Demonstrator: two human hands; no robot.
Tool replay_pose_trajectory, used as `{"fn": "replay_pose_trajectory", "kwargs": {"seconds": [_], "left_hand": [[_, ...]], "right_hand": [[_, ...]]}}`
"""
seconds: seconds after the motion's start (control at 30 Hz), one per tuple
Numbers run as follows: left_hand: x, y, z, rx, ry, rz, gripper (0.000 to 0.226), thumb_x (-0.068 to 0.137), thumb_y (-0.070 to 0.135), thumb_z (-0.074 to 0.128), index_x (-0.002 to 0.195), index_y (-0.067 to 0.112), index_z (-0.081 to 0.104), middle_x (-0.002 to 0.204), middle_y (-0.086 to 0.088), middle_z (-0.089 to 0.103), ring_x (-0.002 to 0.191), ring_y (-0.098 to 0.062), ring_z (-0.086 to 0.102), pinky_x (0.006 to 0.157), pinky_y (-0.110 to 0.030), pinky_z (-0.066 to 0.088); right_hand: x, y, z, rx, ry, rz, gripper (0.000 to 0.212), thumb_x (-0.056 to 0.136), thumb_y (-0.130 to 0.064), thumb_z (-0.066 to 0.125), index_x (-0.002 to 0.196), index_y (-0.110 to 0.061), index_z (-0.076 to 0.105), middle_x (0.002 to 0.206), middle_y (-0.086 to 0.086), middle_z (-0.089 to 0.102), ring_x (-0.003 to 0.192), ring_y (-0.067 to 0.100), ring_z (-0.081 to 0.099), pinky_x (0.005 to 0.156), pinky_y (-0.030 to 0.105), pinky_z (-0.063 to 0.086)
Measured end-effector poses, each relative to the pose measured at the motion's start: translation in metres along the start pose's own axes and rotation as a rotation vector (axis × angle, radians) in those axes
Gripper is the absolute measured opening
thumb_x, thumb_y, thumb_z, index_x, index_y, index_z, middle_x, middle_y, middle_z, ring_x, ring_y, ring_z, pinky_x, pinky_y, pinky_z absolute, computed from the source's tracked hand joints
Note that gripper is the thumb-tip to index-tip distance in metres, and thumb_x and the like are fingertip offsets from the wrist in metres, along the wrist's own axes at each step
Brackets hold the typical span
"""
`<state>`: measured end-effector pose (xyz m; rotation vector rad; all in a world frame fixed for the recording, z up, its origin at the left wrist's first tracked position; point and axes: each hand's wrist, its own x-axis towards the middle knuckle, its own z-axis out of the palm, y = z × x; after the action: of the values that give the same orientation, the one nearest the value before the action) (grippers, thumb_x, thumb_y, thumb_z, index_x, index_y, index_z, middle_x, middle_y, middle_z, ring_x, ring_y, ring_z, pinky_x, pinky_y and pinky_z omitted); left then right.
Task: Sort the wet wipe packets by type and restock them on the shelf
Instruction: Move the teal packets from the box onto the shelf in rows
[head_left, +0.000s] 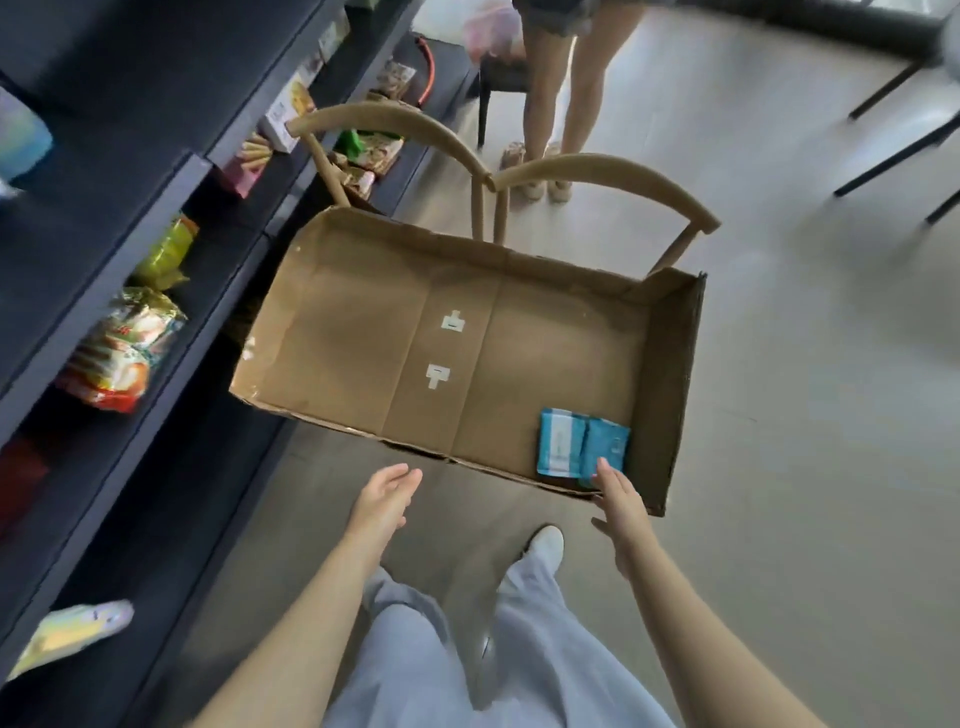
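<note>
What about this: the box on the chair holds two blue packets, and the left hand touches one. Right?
Not quite. The right hand touches one of the two blue packets in the box on the chair; the left hand hangs open short of the box, holding nothing. The head view shows it.

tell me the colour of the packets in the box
Blue with some white; the wet wipe packets show best in the head view.

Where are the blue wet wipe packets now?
In the head view, both blue packets lie in the near right corner of the cardboard box, by the right hand.
</note>
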<state>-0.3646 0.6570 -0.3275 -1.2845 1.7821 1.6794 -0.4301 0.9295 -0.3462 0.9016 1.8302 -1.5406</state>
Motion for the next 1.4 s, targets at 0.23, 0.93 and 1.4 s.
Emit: {"fn": "replay_pose_trajectory", "kwargs": {"seconds": [0.23,0.93,1.4], "left_hand": [[0.056,0.013,0.1,0.096,-0.092,-0.065,0.03,0.096,0.031,0.06,0.124,0.02,0.055,0.12,0.0,0.06,0.112,-0.017,0.058,0.098,-0.034,0.047],[0.24,-0.027,0.242,0.519,-0.174,-0.095,0.024,0.095,0.021,0.064,0.113,0.006,0.058,0.11,-0.006,0.066,0.083,-0.015,0.06,0.062,-0.022,0.044],[0.225,-0.03,0.225,0.287,-0.111,-0.113,0.021,0.096,0.015,0.061,0.114,0.005,0.058,0.111,-0.009,0.067,0.092,-0.02,0.065,0.075,-0.028,0.054]], "right_hand": [[0.102,0.007,-0.046,0.023,0.026,0.089,0.065,0.088,-0.068,0.048,0.132,-0.021,0.056,0.127,0.003,0.064,0.116,0.021,0.062,0.101,0.05,0.05],[0.251,0.076,-0.009,-0.14,0.294,0.181,0.034,0.086,-0.039,0.07,0.115,-0.03,0.055,0.111,0.001,0.061,0.102,0.021,0.063,0.094,0.047,0.054],[0.241,0.05,-0.006,-0.085,0.287,0.068,0.017,0.089,-0.017,0.071,0.093,-0.017,0.055,0.094,-0.007,0.058,0.09,0.015,0.059,0.074,0.029,0.052]]}}
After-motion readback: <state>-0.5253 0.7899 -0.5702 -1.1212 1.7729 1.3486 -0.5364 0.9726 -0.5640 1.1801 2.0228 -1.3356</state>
